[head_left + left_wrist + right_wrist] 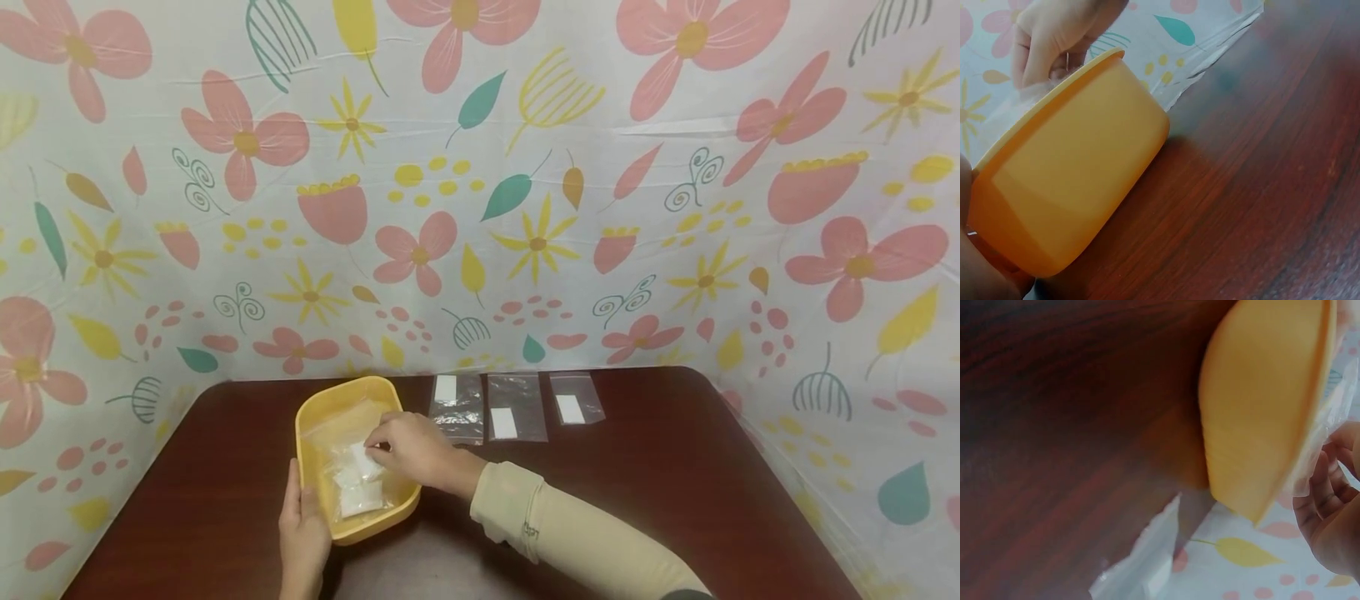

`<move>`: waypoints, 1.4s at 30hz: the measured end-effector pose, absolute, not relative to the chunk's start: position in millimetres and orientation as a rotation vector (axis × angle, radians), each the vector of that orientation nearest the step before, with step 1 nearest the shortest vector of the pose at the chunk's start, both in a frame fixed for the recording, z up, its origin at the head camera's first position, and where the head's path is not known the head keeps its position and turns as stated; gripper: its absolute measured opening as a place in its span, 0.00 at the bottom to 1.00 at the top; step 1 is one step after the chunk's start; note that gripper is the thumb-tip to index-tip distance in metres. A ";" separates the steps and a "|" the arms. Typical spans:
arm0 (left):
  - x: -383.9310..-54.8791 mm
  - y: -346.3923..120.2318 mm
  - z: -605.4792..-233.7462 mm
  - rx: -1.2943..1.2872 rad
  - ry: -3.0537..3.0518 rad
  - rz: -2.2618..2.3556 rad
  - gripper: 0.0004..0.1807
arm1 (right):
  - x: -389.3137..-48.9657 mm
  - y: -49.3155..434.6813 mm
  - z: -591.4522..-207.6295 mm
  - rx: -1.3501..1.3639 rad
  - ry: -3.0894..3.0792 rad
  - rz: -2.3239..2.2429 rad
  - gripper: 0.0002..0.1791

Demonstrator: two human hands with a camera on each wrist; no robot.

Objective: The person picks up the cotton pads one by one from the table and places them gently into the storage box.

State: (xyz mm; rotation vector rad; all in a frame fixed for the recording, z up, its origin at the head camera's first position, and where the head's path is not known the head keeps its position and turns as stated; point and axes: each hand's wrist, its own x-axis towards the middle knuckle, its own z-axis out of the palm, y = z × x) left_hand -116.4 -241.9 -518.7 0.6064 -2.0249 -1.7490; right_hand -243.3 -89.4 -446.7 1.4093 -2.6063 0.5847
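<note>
A yellow plastic tub (408, 500) stands tilted on the dark table, with several clear zip bags bearing white patches (360, 498) inside. At its near left side my left hand (303, 533) grips the wall; the left wrist view shows part of that hand at the tub's lower corner. My right hand (412, 450) reaches over the right rim and pinches a clear plastic bag (1307, 472), which rises above the rim in the right wrist view. Part of this bag is hidden behind the fingers and the tub wall.
Three clear bags with white rectangles lie in a row at the table's back: the left one (468, 421), the middle one (531, 408) and the right one (588, 392). A flower-printed sheet (480, 183) hangs behind the reddish-brown table (637, 475).
</note>
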 end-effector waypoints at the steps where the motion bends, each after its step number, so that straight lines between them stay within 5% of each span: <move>1: -116.5 -242.0 -518.6 0.608 -2.025 -1.747 0.30 | -243.2 -90.4 -449.0 1.403 -2.609 0.580 0.07; 42: -117.8 -241.7 -520.4 0.575 -2.022 -1.700 0.30 | -238.5 -111.8 -485.1 1.400 -2.649 0.298 0.08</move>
